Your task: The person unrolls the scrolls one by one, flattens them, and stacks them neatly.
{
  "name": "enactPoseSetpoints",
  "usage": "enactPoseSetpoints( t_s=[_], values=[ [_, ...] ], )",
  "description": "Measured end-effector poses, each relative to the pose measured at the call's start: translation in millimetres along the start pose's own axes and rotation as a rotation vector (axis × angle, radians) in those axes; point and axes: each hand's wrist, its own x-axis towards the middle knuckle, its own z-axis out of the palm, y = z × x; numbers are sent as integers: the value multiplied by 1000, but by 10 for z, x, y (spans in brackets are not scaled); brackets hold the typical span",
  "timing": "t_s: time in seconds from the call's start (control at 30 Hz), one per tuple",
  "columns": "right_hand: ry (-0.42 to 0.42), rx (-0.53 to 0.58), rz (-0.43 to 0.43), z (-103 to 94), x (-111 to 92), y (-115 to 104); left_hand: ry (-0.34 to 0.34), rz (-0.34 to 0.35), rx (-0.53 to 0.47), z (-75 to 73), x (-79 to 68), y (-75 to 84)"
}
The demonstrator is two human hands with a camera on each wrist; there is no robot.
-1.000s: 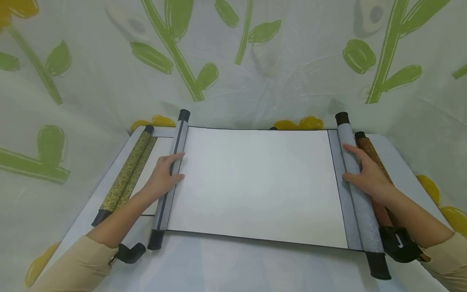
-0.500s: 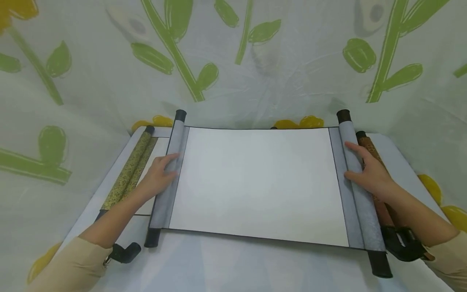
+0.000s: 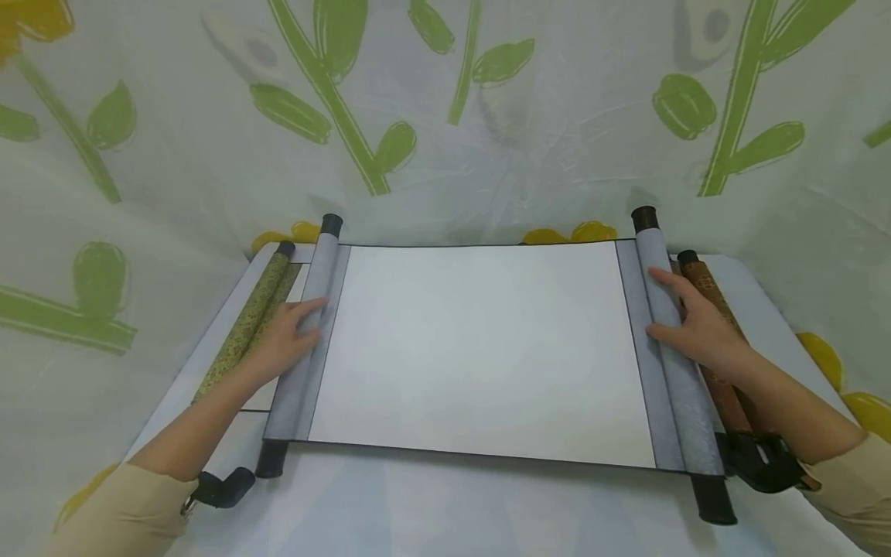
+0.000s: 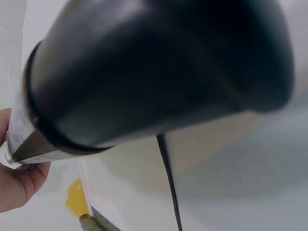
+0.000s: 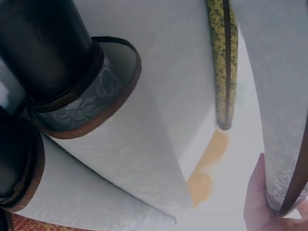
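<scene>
A hanging scroll [image 3: 480, 348] lies spread out in the head view, its white middle bare between grey brocade borders. Both ends are wound on grey rollers with black knobs. My left hand [image 3: 288, 340] grips the left roller [image 3: 285, 402], thumb and forefinger on its inner side. On the opposite end, my right hand [image 3: 696, 329] holds the right roller [image 3: 685, 410] the same way. In the left wrist view a black knob [image 4: 159, 67] fills much of the picture, with my left fingers [image 4: 21, 185] at the edge. My right fingers [image 5: 257, 197] show low in the right wrist view.
A yellow-green patterned scroll [image 3: 247, 325], partly unrolled, lies left of the grey one, under my left forearm. A brown scroll [image 3: 713, 298] lies to the right, partly behind my right hand. A flower-printed sheet [image 3: 501, 170] rises behind the white table [image 3: 487, 510].
The left roller has turned and moved left with my left hand, baring more grey border. The right roller moved slightly right, then left with my right hand; the white middle shifted a little left.
</scene>
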Motion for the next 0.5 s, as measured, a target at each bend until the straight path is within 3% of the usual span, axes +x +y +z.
enactPoseSetpoints(
  t_s=[0.3, 0.5],
  values=[
    [-7, -10, 16, 12, 75, -3, -3, -81, 19, -82, 67, -26],
    [-4, -6, -1, 23, 158, -13, 18, -47, 16, -177, 130, -47]
  ],
)
